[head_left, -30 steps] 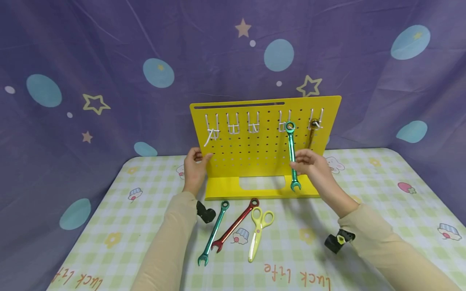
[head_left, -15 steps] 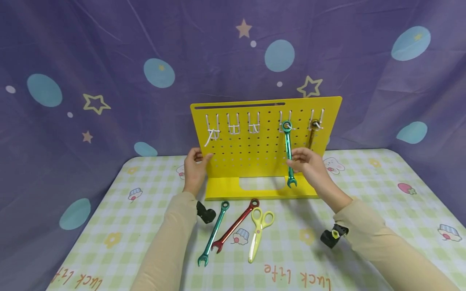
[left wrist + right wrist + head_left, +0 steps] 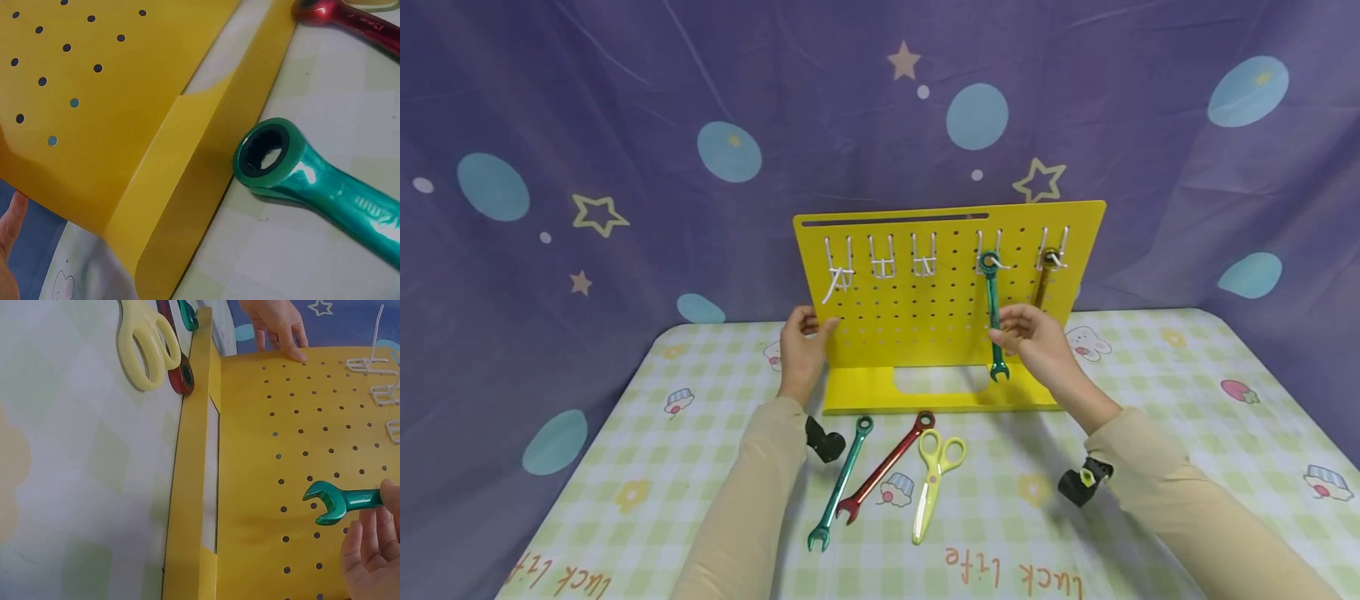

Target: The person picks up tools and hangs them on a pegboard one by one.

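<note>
A yellow pegboard (image 3: 917, 321) stands upright on the table, white wire hooks along its upper part. At its left edge my left hand (image 3: 802, 354) holds the board, thumb on the front and fingers behind. My right hand (image 3: 1037, 343) pinches the shaft of a green ratchet wrench (image 3: 992, 300). This wrench's ring end is around the prong of the second hook from the right, and its open end (image 3: 334, 503) points down the board. On the rightmost hook (image 3: 1044, 242) hangs a bronze-coloured wrench (image 3: 1042, 283), partly hidden behind my right hand.
Before the board's base lie another green wrench (image 3: 842, 483), a red wrench (image 3: 886, 467) and yellow scissors (image 3: 929, 487) on the checked tablecloth (image 3: 715, 467). Three hooks on the left bear nothing; the leftmost hook's prong (image 3: 831, 287) slants downward. A purple curtain (image 3: 625, 100) hangs behind.
The right hand has shifted slightly left and the held green wrench with it, its ring end moving further back along the prong toward the board. The left hand has stayed in place.
</note>
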The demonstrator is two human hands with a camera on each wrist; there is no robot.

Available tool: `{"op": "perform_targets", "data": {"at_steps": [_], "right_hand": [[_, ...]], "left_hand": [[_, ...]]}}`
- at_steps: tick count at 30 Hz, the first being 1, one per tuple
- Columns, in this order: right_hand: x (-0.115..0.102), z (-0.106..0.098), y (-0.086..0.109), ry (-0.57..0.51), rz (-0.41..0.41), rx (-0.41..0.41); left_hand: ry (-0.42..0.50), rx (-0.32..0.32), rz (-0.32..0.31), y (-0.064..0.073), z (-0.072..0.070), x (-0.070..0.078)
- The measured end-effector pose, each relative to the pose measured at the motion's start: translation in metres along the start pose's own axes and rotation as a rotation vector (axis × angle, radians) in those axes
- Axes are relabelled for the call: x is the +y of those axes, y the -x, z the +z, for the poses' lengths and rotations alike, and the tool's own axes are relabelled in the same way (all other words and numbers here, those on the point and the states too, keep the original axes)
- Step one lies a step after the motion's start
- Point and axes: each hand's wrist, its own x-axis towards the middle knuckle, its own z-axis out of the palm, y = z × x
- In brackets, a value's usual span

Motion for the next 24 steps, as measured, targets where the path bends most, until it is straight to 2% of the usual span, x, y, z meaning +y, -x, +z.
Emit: {"op": "perform_targets", "data": {"at_steps": [7,13,20,24], "right_hand": [[0.009,-0.002,-0.007,0.037,-0.01,0.005],[0.017,-0.004,-0.011,0.084,-0.024,0.046],[0.021,0.003,-0.014,0.095,-0.097,0.073],[0.022,0.008,-0.017,0.087,-0.097,0.087]], "left_hand": [[-0.013,-0.004,-0.005,0.001,0.0,0.0],[-0.013,-0.005,-0.007,0.0,0.0,-0.001],[-0.008,0.001,-0.009,0.0,0.0,-0.001],[-0.009,0.002,-0.015,0.0,0.001,-0.001]]}}
